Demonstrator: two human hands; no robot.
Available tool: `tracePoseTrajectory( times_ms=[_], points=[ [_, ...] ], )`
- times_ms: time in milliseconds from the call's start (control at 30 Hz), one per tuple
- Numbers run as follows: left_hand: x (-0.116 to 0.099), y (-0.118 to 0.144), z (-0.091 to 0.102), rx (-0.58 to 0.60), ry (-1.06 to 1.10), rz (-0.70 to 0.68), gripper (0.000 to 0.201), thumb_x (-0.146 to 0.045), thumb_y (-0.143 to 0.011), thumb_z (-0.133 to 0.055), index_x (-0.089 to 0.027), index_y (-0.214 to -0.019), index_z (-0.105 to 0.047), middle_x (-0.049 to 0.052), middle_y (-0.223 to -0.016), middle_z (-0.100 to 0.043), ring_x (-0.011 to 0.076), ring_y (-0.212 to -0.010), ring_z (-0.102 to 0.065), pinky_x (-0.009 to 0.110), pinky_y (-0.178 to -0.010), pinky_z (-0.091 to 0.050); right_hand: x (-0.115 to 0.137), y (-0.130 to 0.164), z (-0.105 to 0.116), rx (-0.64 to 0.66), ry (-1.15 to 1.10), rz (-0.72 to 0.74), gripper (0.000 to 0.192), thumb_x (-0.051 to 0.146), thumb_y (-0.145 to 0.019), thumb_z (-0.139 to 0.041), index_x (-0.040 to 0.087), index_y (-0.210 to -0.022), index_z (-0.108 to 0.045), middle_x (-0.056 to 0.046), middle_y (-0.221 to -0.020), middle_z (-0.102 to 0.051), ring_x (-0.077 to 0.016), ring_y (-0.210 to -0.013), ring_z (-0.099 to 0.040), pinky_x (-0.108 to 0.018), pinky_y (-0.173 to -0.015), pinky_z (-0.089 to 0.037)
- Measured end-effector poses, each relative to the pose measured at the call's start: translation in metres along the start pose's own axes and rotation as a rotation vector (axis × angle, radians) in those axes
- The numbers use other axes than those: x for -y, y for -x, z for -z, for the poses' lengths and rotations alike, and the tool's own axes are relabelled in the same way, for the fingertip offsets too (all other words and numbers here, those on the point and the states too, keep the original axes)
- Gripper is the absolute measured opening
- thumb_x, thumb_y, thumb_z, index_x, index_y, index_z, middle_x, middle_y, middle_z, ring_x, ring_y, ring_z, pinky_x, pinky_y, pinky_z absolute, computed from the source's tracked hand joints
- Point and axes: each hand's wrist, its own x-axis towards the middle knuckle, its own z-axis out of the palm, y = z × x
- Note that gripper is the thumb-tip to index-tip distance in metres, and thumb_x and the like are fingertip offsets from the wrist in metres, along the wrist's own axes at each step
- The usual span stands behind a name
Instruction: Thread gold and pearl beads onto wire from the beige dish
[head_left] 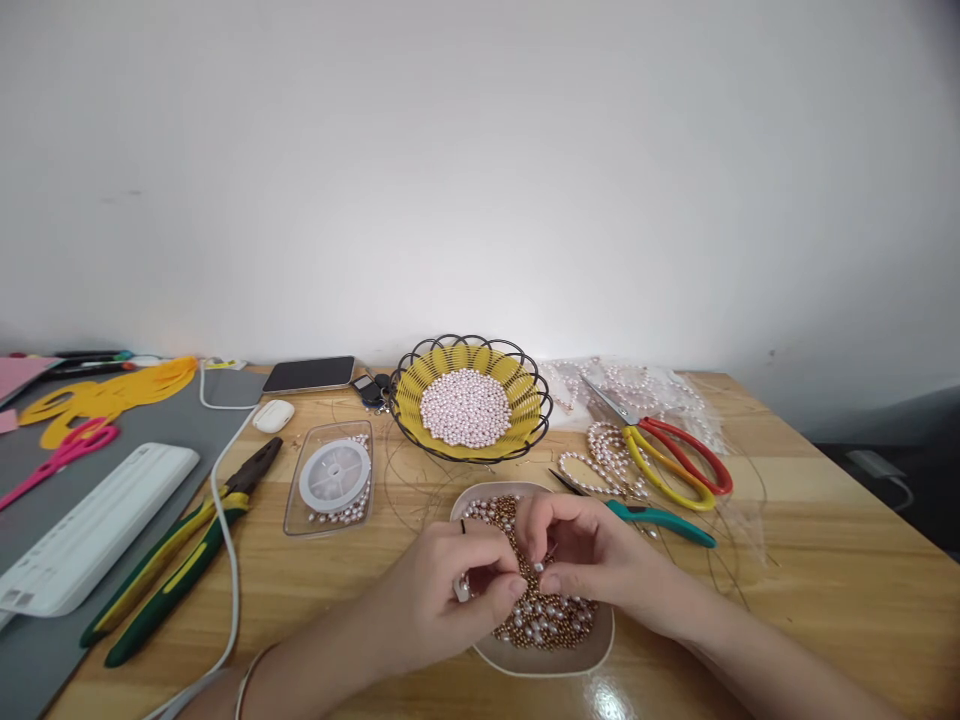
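Observation:
My left hand (457, 580) is closed in a pinch over the left side of a cream bowl (606, 650), with white pearl beads (462, 588) showing inside its curled fingers. Close to its fingertips, my right hand (592, 550) has its thumb and index finger bent around a small pearl bead (538, 567). Any thread or wire between the hands is too fine to make out. Below them, bronze beads (536, 605) and larger pearl beads fill the bowl, partly covered by both hands.
Behind the bowl stands a yellow basket (409, 405) of pearl beads. Right: teal-handled pliers (664, 522), red-and-yellow scissors (679, 460), bead strands (600, 460), loose wire. Left: a clear box (291, 515) with a spool (334, 475), large pliers (180, 560), a white cable (229, 545), a power strip (105, 525).

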Motion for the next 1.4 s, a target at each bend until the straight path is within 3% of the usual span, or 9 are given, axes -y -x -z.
tracePoseTrajectory(
  times_ms=[200, 300, 367, 433, 533, 733, 1033, 1233, 1400],
  points=[
    [0.008, 0.002, -0.001, -0.06, 0.025, -0.01, 0.018, -0.023, -0.096, -0.057, -0.019, -0.079, -0.059, -0.001, -0.074, -0.058, 0.0134, -0.071, -0.052, 0.023, -0.065, -0.039, 0.001, 0.005, 0.001, -0.104, 0.2, 0.113, 0.032, 0.042, -0.087, -0.08, 0.027, -0.113, -0.068, 0.001, -0.088, -0.063, -0.0149, -0.081, -0.057, -0.027, -0.071, -0.046],
    [0.01, 0.003, -0.001, -0.1, 0.03, -0.017, 0.018, -0.024, -0.097, -0.058, -0.019, -0.08, -0.059, -0.001, -0.072, -0.058, 0.0137, -0.07, -0.052, 0.023, -0.064, -0.039, 0.011, 0.008, 0.002, -0.185, 0.593, 0.2, 0.015, 0.038, -0.1, -0.062, 0.024, -0.098, -0.066, 0.0, -0.081, -0.059, -0.0165, -0.076, -0.054, -0.029, -0.067, -0.041],
    [0.009, 0.003, 0.0, -0.125, 0.027, -0.028, 0.018, -0.024, -0.097, -0.057, -0.018, -0.08, -0.06, -0.001, -0.071, -0.058, 0.0137, -0.069, -0.052, 0.023, -0.064, -0.039, 0.017, 0.007, 0.003, -0.144, 0.938, 0.234, 0.021, 0.028, -0.101, -0.058, 0.022, -0.082, -0.061, 0.0, -0.074, -0.056, -0.0176, -0.072, -0.051, -0.032, -0.067, -0.038],
    [0.009, 0.002, 0.0, -0.135, 0.025, -0.027, 0.018, -0.024, -0.097, -0.057, -0.018, -0.08, -0.06, -0.001, -0.071, -0.058, 0.0138, -0.069, -0.052, 0.023, -0.063, -0.039, 0.021, 0.006, 0.005, -0.057, 1.215, 0.227, 0.024, 0.023, -0.098, -0.06, 0.021, -0.075, -0.059, 0.0, -0.071, -0.058, -0.0191, -0.071, -0.051, -0.035, -0.07, -0.036],
    [0.008, 0.002, 0.0, -0.138, 0.021, -0.021, 0.019, -0.023, -0.096, -0.057, -0.018, -0.078, -0.059, -0.001, -0.071, -0.058, 0.0143, -0.069, -0.052, 0.024, -0.064, -0.039, 0.02, 0.003, 0.008, 0.041, 1.365, 0.162, 0.017, 0.025, -0.092, -0.071, 0.023, -0.077, -0.063, -0.001, -0.075, -0.065, -0.0213, -0.075, -0.056, -0.038, -0.075, -0.036],
    [0.006, 0.0, 0.0, -0.145, 0.015, -0.027, 0.019, -0.023, -0.096, -0.057, -0.018, -0.078, -0.06, -0.001, -0.07, -0.059, 0.0144, -0.068, -0.052, 0.024, -0.064, -0.039, 0.008, 0.005, 0.013, 0.107, 1.28, 0.114, 0.012, 0.019, -0.093, -0.071, 0.025, -0.085, -0.066, 0.001, -0.082, -0.068, -0.0218, -0.081, -0.064, -0.041, -0.088, -0.037],
    [0.007, 0.003, 0.0, -0.119, 0.012, -0.011, 0.019, -0.024, -0.097, -0.057, -0.018, -0.079, -0.059, -0.002, -0.071, -0.056, 0.0135, -0.068, -0.051, 0.023, -0.064, -0.039, 0.015, 0.007, 0.007, 0.052, 1.171, 0.097, 0.012, 0.02, -0.098, -0.061, 0.024, -0.088, -0.066, -0.002, -0.087, -0.064, -0.0227, -0.087, -0.061, -0.045, -0.09, -0.039],
    [0.007, 0.003, 0.001, -0.1, -0.015, -0.004, 0.021, -0.026, -0.096, -0.056, -0.018, -0.077, -0.058, -0.001, -0.069, -0.055, 0.014, -0.068, -0.051, 0.024, -0.062, -0.039, 0.016, 0.006, 0.002, -0.166, 0.663, 0.019, 0.014, 0.03, -0.096, -0.064, 0.023, -0.084, -0.064, -0.002, -0.081, -0.06, -0.019, -0.077, -0.054, -0.033, -0.069, -0.041],
    [0.006, 0.002, -0.001, -0.089, -0.005, 0.0, 0.021, -0.024, -0.094, -0.056, -0.019, -0.074, -0.056, -0.002, -0.065, -0.053, 0.0132, -0.064, -0.05, 0.023, -0.059, -0.038, 0.013, 0.002, 0.006, -0.215, 0.169, -0.03, 0.02, 0.039, -0.084, -0.082, 0.023, -0.083, -0.072, 0.0, -0.078, -0.061, -0.0157, -0.074, -0.052, -0.029, -0.067, -0.042]
  ],
)
